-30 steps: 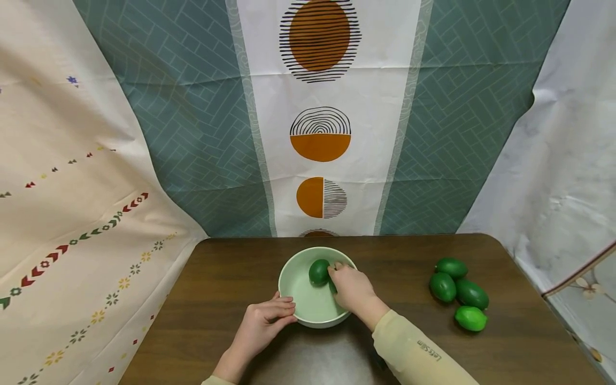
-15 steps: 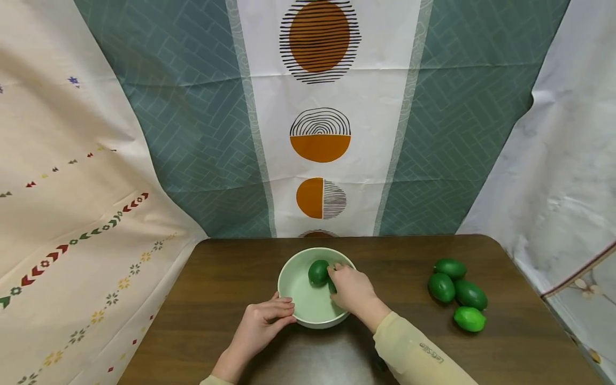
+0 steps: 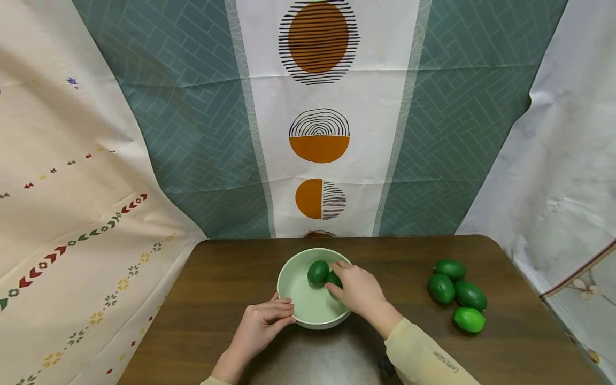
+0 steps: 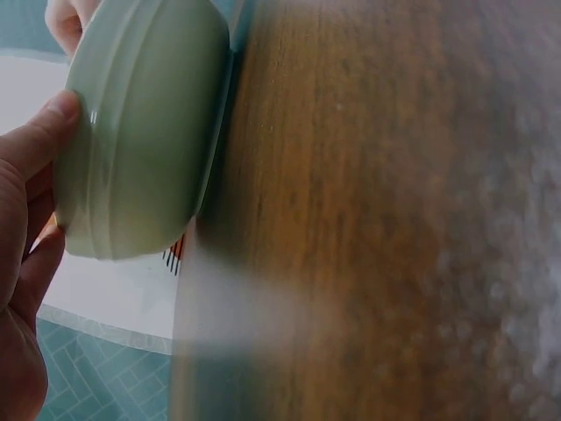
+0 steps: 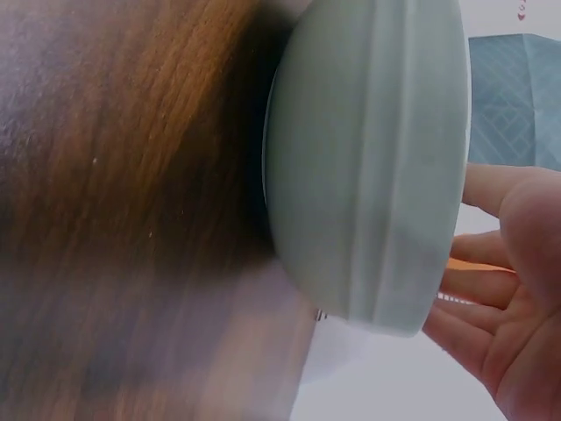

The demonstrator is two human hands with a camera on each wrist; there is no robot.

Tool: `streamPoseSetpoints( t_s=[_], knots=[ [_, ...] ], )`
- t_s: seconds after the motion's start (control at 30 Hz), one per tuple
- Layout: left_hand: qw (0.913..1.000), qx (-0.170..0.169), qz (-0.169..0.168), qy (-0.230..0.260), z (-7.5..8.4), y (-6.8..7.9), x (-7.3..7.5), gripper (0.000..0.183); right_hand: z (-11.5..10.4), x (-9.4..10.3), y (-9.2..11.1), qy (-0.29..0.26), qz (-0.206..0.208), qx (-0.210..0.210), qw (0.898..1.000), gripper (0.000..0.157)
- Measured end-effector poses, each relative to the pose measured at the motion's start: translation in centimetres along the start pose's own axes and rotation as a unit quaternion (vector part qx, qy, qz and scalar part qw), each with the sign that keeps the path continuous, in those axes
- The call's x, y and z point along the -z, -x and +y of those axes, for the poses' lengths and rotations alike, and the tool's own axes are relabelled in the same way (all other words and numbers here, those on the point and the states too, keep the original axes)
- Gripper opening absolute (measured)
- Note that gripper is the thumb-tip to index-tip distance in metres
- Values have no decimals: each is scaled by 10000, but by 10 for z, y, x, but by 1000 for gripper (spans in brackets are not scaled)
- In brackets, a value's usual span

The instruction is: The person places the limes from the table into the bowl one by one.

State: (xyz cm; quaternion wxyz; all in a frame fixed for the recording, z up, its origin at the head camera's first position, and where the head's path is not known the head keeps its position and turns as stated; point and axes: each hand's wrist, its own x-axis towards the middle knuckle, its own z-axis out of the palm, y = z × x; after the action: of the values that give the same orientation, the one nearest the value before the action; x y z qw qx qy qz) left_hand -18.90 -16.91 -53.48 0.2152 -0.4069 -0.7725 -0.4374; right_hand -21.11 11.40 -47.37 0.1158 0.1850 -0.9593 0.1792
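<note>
Left hand (image 3: 263, 322) pinches the pale green bowl (image 3: 307, 310); right hand (image 3: 358, 289), thumb and fingers parted, is at a green fruit (image 3: 334, 278) inside the bowl. Steady bowl and gentle withdrawal should prevent rolling.

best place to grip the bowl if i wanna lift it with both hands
Probably opposite sides of the rim: take the bowl from left and right, thumbs on top, fingers below. It sits upright on the table, and its outer wall narrows towards the base, likely leaving room for fingers. The left hand holds the near left rim.
</note>
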Motion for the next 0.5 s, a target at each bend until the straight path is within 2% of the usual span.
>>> streamPoseSetpoints(
  t_s=[0.1, 0.23, 0.5],
  knots=[
    [10000, 18, 13, 17, 1, 1, 1, 21, 2, 2, 3, -222, 104, -60, 9997, 45],
    [9999, -137, 76, -58, -1, 1, -1, 21, 8, 4, 11, -595, 221, -121, 9979, 42],
    [9998, -146, 113, -38, -3, 2, -1, 22, 17, 11, 32, -1108, 458, 72, 9928, 37]
  ],
)
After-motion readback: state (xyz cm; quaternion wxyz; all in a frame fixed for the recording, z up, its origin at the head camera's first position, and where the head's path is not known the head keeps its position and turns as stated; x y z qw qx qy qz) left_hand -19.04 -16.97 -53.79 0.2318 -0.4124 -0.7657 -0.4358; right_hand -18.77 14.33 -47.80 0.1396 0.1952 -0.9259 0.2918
